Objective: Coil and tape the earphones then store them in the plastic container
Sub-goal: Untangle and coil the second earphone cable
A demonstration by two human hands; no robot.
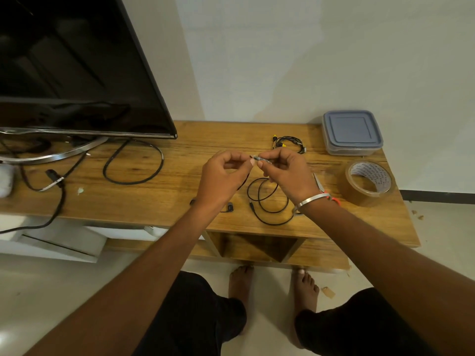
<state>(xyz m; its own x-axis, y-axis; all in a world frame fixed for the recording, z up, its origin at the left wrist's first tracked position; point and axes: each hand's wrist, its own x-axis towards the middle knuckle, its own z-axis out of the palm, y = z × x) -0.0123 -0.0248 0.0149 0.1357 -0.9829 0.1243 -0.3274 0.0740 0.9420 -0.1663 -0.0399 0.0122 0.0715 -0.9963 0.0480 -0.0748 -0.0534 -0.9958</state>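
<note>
Barely begun, by the look of it; black earphones [267,199] mostly sprawled in loose loops on the wooden table [154,201], uncoiled, one earbud lying near the left wrist, plug end resting on the wood; upper stretch of cord lifted and pinched between both hands above the table. Left hand [226,173] curled, fingertips nipping the cord; right hand [282,170] likewise curled, pinching a small pale piece at the cord, too small to identify. A second, yellow-tipped earphone bundle [289,143] already gathered, lying just beyond the hands; taped or not, impossible to tell. Tape roll [368,182] standing at the right, near the table edge; plastic container [352,132] behind it, lid on. Left to do, judging so: coiling, taping, opening, storing.
</note>
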